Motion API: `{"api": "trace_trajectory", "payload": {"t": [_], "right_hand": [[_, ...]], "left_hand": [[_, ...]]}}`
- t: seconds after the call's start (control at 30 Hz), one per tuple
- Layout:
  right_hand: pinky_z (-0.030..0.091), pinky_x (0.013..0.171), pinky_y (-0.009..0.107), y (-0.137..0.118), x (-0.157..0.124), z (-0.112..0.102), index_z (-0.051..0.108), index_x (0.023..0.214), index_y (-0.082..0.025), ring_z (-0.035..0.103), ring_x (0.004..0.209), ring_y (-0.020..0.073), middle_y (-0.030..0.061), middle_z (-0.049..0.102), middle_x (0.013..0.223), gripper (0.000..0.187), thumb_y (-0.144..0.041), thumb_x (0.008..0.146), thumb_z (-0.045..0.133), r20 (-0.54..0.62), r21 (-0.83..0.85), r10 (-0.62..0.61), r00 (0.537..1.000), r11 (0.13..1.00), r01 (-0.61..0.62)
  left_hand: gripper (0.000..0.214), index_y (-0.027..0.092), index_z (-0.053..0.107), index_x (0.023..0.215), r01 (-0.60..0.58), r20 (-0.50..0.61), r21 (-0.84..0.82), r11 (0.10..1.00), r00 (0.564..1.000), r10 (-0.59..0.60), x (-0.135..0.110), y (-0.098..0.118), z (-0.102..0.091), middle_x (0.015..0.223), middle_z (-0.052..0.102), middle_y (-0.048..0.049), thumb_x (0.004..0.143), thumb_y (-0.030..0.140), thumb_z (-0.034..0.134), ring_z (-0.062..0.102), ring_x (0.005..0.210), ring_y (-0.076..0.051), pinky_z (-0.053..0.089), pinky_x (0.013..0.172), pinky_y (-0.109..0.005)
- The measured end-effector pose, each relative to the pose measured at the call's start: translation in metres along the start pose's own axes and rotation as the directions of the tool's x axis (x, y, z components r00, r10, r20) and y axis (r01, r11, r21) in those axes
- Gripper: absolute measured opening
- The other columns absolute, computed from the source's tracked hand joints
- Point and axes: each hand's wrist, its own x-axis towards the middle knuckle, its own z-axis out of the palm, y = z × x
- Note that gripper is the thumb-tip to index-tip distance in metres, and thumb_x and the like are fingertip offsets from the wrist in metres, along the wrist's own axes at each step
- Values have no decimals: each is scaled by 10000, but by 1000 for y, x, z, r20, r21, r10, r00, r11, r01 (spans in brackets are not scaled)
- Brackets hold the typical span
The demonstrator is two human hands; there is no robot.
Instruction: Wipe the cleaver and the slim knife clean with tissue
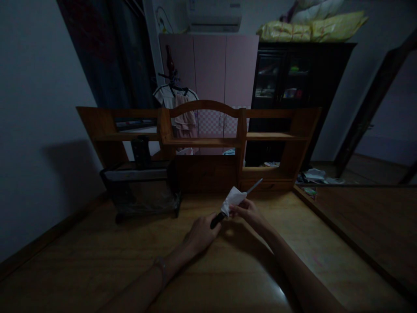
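In the head view, my left hand (202,234) is closed around the black handle of a knife (217,220). Its grey blade points up and to the right, away from me. A crumpled white tissue (235,197) is wrapped about the middle of the blade, leaving only the tip end bare. My right hand (250,214) pinches the tissue against the blade from the right side. Both hands are above the wooden tabletop (208,278). The part of the blade under the tissue is hidden.
A wooden shelf unit (202,142) stands along the far edge of the table. At the left back sits a dark-framed, box-like object (140,187) with a clear front. Beyond are a pink wardrobe (210,69), a black cabinet (321,78) and hanging clothes (185,113).
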Motion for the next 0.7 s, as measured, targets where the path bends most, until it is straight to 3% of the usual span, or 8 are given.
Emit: {"api": "trace_trajectory", "payload": {"t": [0.23,0.7], "right_hand": [[502,683,302,3,0,1,702,890,-147,650,686,171,59,713,822,308,-381,703,773,18,42,27,999,999,-28],[497,658,297,-3,1,6,690,835,-153,618,641,159,52,696,780,284,-375,688,788,-71,80,-24,997,996,30]], "left_hand": [[261,189,690,1031,-31,-11,-1,1000,999,31,0,-1,0,910,719,-73,844,236,516,655,811,-206,441,726,-253],[278,205,679,1071,-36,-17,-42,998,999,35,3,-4,3,947,717,-63,846,246,521,654,827,-208,440,729,-259]]}}
